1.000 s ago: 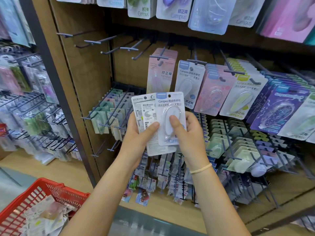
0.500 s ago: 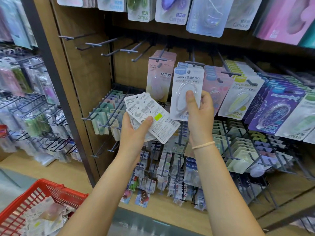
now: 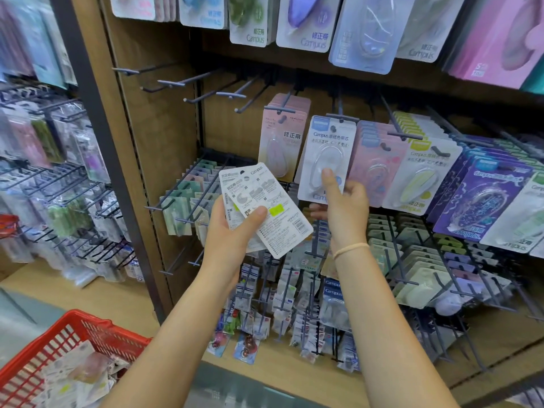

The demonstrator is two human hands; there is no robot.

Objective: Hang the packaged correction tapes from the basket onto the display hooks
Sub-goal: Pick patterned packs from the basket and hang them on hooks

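My left hand (image 3: 232,228) grips a fanned stack of white carded correction tape packs (image 3: 265,210), printed backs toward me, thumb pressed across them. My right hand (image 3: 343,198) is just right of it, thumb touching the clear blister of a white carded correction tape pack (image 3: 325,154) that hangs on a dark metal display hook (image 3: 340,111); whether my fingers behind it pinch the card I cannot tell. The red plastic basket (image 3: 88,328) sits near left, with more packs inside.
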